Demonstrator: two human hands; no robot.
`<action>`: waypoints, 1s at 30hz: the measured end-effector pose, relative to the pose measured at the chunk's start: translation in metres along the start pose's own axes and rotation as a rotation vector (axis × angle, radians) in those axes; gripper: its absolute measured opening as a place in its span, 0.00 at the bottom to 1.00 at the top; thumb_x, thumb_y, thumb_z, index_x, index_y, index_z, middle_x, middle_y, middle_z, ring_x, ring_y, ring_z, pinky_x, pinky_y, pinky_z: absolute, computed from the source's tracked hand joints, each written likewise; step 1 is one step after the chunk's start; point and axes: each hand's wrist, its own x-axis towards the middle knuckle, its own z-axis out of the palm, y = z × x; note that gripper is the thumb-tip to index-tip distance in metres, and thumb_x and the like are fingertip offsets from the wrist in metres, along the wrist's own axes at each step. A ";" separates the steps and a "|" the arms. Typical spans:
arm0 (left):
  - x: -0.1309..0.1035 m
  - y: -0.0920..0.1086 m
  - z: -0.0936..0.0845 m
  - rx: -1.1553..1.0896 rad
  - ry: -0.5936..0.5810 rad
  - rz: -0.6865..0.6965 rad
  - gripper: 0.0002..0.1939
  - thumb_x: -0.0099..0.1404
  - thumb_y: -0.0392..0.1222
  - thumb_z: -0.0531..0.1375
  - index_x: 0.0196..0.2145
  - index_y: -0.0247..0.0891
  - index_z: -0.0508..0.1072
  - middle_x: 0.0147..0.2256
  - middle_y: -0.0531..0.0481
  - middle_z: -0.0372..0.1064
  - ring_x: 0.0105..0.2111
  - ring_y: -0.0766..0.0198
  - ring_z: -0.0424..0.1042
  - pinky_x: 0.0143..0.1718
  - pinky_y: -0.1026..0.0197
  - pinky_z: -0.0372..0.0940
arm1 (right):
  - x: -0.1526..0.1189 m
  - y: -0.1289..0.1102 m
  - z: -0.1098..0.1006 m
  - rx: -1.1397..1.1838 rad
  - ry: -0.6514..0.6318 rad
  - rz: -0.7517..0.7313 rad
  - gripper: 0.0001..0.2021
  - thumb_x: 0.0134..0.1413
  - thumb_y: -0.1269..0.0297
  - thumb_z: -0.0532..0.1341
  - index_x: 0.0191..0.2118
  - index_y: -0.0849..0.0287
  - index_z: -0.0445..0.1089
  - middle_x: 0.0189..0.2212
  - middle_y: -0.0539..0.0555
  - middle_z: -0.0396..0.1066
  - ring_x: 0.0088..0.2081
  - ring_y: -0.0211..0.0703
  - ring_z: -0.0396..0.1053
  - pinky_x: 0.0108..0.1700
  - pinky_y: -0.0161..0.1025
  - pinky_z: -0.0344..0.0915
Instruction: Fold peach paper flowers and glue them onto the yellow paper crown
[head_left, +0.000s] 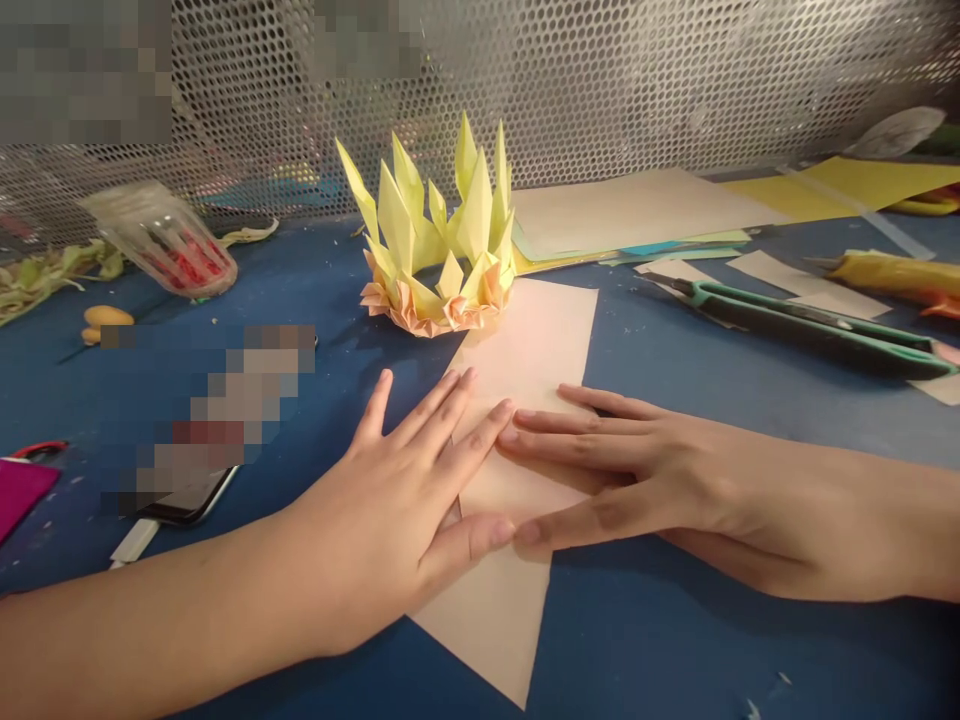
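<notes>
A long pale pink sheet of paper [491, 610] lies on the blue table, running from near me toward the back. My left hand [420, 480] rests flat across its left edge, fingers spread. From the right, my right hand [637, 460] lies on the paper with its fingers stretched out, holding nothing. The thumbs and some fingertips of both hands nearly meet over the middle of the sheet. Just beyond the hands stands a folded paper ring [442, 250], with tall yellow-green points and a pinkish orange lower edge, by the sheet's far end.
A green and black utility knife [817, 325] lies at right by paper scraps [802, 280]. Stacked paper sheets [622, 210] lie behind it. A tilted clear jar [165, 245] holds red bits at left, above a phone [199, 495] with a white plug. Perforated metal [600, 90] borders the back.
</notes>
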 end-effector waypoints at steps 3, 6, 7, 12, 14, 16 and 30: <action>0.000 0.000 -0.002 -0.036 -0.027 -0.018 0.38 0.82 0.65 0.39 0.80 0.45 0.41 0.79 0.44 0.34 0.80 0.48 0.34 0.73 0.19 0.35 | -0.002 0.000 0.003 -0.024 0.032 -0.025 0.36 0.61 0.81 0.53 0.70 0.44 0.70 0.78 0.49 0.52 0.78 0.50 0.47 0.76 0.60 0.45; -0.001 -0.001 -0.007 -0.084 -0.073 -0.008 0.38 0.82 0.64 0.41 0.80 0.45 0.38 0.80 0.46 0.30 0.80 0.48 0.31 0.74 0.20 0.33 | -0.003 0.000 0.003 -0.043 0.073 -0.042 0.31 0.59 0.82 0.54 0.62 0.50 0.75 0.76 0.53 0.58 0.77 0.52 0.51 0.76 0.60 0.50; 0.000 -0.001 -0.009 -0.103 -0.086 -0.008 0.38 0.82 0.63 0.41 0.80 0.46 0.38 0.80 0.47 0.28 0.80 0.48 0.30 0.74 0.21 0.32 | -0.002 0.000 0.002 -0.045 0.079 -0.046 0.29 0.58 0.83 0.54 0.59 0.51 0.76 0.76 0.54 0.60 0.76 0.52 0.53 0.76 0.60 0.51; 0.005 0.003 -0.025 -0.185 -0.277 -0.065 0.36 0.82 0.59 0.41 0.80 0.47 0.40 0.79 0.48 0.25 0.80 0.45 0.25 0.73 0.19 0.30 | -0.002 0.003 -0.008 0.010 0.055 -0.048 0.19 0.56 0.83 0.54 0.41 0.53 0.75 0.72 0.53 0.67 0.74 0.55 0.60 0.76 0.61 0.56; 0.007 0.003 -0.031 -0.197 -0.335 -0.079 0.35 0.81 0.56 0.42 0.80 0.47 0.42 0.79 0.49 0.24 0.79 0.44 0.23 0.73 0.19 0.31 | -0.001 0.004 -0.010 0.043 0.051 -0.048 0.17 0.55 0.83 0.53 0.35 0.53 0.71 0.71 0.51 0.69 0.74 0.54 0.60 0.76 0.60 0.55; 0.007 0.002 -0.036 -0.213 -0.337 -0.062 0.35 0.81 0.53 0.43 0.80 0.48 0.43 0.79 0.49 0.25 0.79 0.45 0.24 0.74 0.21 0.31 | 0.000 0.006 -0.012 0.077 0.060 -0.039 0.17 0.56 0.84 0.52 0.32 0.52 0.68 0.68 0.49 0.72 0.74 0.53 0.61 0.77 0.57 0.55; -0.007 -0.014 -0.028 -0.193 -0.202 0.102 0.45 0.75 0.37 0.48 0.80 0.51 0.25 0.80 0.50 0.27 0.79 0.48 0.31 0.77 0.30 0.34 | 0.007 0.007 -0.002 0.250 0.213 0.115 0.09 0.72 0.70 0.59 0.47 0.53 0.76 0.55 0.55 0.83 0.63 0.46 0.76 0.69 0.48 0.69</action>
